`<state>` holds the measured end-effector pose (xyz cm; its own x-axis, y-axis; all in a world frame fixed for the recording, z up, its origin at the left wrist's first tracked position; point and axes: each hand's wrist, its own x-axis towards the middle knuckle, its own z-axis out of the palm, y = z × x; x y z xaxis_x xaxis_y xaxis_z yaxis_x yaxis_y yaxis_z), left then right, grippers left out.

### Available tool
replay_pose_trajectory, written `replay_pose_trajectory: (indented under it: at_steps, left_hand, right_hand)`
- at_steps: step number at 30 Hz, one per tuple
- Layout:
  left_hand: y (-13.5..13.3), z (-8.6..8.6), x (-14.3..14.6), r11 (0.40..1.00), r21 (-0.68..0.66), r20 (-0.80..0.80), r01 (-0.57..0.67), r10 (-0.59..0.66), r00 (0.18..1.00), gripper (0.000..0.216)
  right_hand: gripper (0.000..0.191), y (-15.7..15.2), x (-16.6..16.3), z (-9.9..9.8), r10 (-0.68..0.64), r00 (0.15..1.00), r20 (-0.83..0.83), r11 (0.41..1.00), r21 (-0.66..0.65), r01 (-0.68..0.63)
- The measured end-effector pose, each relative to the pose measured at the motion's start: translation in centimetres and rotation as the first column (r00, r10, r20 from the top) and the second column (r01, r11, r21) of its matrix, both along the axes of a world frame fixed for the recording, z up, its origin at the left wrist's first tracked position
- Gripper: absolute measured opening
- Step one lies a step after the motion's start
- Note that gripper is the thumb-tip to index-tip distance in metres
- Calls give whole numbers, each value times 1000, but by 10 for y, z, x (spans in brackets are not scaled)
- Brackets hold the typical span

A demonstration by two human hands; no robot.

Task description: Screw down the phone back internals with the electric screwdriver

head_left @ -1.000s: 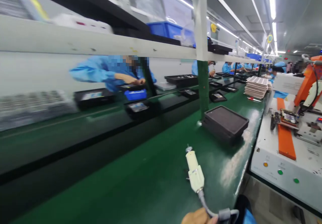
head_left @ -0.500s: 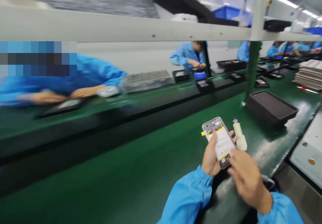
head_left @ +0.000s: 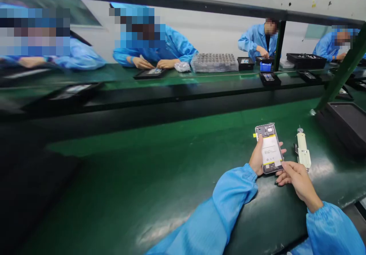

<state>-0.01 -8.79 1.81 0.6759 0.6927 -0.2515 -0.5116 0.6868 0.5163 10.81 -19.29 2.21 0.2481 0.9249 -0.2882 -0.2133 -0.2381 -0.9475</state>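
An opened smartphone, its white battery and inner boards showing, lies tilted in my left hand. The left thumb rests on its left edge, and fingertips come out past the right edge. A small yellow tab sticks out at the phone's upper left. At the lower right corner, the thumb and index finger of my right hand pinch the phone's edge, the other fingers curled below. Just right of the phone, a cream electric screwdriver lies on the green bench.
Black stacked trays stand at the right, by a green post. Across a dark channel, several co-workers in blue work at black trays. A clear plastic tray stack sits there. An overhead shelf beam crosses the top.
The view has swung left, so the scene sits further right, and another co-worker shows at the left. My right hand has gone from a blur over the phone's lower end to its corner.
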Motion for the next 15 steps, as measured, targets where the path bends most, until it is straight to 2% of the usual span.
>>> replay_pose_trajectory:
  at_steps: [5,9,11,12,13,14,15]
  left_hand:
    - [0,0,0,1000,3,-3,2,-2,1000,68]
    - [0,-1,0,1000,-19,25,15,-15,1000,73]
    - [0,-1,0,999,-29,29,20,-19,999,76]
    - [0,-1,1,999,-32,30,19,-18,999,77]
    - [0,-1,1,999,-33,32,18,-17,999,78]
    - [0,-1,1,999,-34,37,16,-15,999,79]
    - [0,-1,1,999,-32,44,12,-11,999,80]
  right_hand:
    - [60,0,4,4,5,1000,0,1000,-14,-5]
    - [61,-2,-1,-2,24,999,43,1000,-12,-23]
    - [64,-6,-1,-2,53,985,164,999,-1,-53]
    - [63,-10,3,1,25,953,303,999,34,-37]
    - [61,-14,11,6,-55,872,486,994,105,4]
    - [57,-18,23,12,-184,721,668,975,216,49]
    - [53,-23,41,21,-338,500,797,934,350,73]
